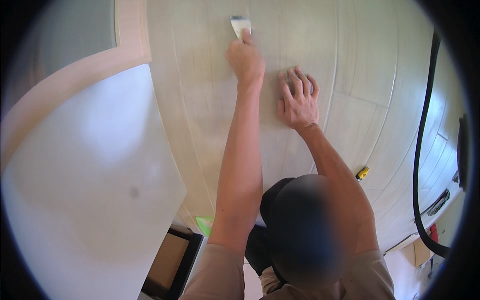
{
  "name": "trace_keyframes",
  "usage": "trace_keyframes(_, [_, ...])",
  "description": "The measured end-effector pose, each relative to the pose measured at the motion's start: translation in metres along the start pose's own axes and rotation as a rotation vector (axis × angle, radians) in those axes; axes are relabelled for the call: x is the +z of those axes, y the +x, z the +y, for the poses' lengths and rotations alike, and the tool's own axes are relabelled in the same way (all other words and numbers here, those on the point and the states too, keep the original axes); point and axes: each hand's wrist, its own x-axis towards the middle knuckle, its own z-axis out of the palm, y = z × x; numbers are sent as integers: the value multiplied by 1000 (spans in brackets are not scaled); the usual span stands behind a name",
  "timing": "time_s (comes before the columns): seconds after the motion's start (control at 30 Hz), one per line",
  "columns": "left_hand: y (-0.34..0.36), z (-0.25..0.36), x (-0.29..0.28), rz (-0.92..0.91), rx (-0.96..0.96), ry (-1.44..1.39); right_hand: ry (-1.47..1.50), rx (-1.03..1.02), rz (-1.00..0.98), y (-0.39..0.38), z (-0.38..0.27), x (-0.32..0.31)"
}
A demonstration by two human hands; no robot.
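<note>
One flat scraper (242,28) is clamped in the left hand (245,59), and I read that grip as firm: fingers closed round the handle, thumb laid along its face. From the grip, the scraper lies just short of 12 o'clock, dark edge outermost, its long axis nearly in line with the forearm behind it. So, for me at this distance, everything turns on the left arm, which is plainly the nearer one. I can't tell whether that edge touches the pale plank surface (365,70).

The right hand (301,104) sits between 4 and 5 o'clock from the scraper, palm down, fingers apart; what may lie beneath them is hidden from me. Further out on that same bearing I see a small yellow knife (363,173), just beside the right forearm. A black cable (421,130) hangs near 3 o'clock from this hand, well apart. A large white panel (100,175) fills my view around 8 o'clock from the left hand.
</note>
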Motion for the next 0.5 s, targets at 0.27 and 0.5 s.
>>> trace_keyframes(0.27, [3, -35, 11, -13, 132, 126, -19, 21, -24, -4, 5, 0])
trace_keyframes(0.5, [-35, -79, -27, -65, -36, -34, -17, 20, -31, 2, 10, 1])
